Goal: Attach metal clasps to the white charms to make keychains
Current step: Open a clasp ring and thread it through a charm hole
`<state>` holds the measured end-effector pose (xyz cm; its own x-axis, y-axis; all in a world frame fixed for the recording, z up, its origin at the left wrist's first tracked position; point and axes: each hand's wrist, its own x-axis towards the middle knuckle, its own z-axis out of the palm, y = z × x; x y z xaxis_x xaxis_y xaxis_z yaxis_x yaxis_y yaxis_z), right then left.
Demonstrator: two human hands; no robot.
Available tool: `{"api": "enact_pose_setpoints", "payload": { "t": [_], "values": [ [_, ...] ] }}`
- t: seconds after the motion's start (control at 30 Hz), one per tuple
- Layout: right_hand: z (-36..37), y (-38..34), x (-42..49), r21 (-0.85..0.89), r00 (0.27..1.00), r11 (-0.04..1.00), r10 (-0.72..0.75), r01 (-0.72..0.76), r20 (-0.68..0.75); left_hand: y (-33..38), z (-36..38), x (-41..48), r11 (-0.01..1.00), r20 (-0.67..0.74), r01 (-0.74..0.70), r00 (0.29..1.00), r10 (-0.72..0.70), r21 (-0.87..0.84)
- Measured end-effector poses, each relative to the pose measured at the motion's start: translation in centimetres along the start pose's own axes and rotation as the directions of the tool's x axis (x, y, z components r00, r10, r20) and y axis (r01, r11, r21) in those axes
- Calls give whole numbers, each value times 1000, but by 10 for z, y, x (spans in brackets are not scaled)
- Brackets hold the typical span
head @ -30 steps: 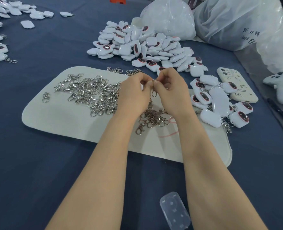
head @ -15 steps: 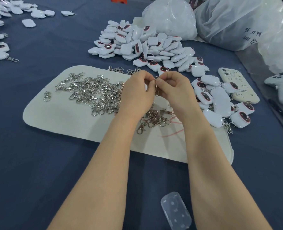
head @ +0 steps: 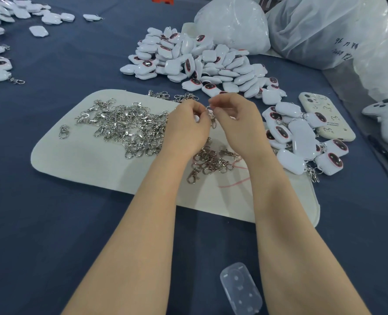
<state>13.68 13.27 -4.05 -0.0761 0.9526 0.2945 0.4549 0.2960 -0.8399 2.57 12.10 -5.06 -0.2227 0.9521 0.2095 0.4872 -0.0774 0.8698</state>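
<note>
At frame centre, over the cream mat (head: 93, 176), left hand (head: 187, 129) and right hand (head: 238, 125) pinch one metal clasp (head: 212, 116) together; its hook dangles.

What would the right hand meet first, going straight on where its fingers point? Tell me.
Probably the left hand: the right hand points at it across the clasp both pinch; depth unclear.

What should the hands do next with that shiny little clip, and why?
Probably work the ring of the silver metal clasp onto the small white charm tucked in the left hand. The right hand pinches that ring, the clasp dangles between both hands over the cream felt mat, and only a sliver of charm shows, so I cannot tell if they are joined yet.
</note>
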Motion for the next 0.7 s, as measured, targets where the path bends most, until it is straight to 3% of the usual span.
{"api": "enact_pose_setpoints", "payload": {
  "t": [0.3,0.5,0.7],
  "values": [
    [0,0,0,45,998,997,57,-58,23,1,3,-2,998,-53,-58,997,57,-17],
    [1,2,1,-40,999,999,23,-24,-23,3,4,-3,995,-72,-76,995,71,-66],
    [1,1,2,38,993,994,103,-101,-64,3,3,-3,996,-32,-51,998,49,-70]
  ]
}}
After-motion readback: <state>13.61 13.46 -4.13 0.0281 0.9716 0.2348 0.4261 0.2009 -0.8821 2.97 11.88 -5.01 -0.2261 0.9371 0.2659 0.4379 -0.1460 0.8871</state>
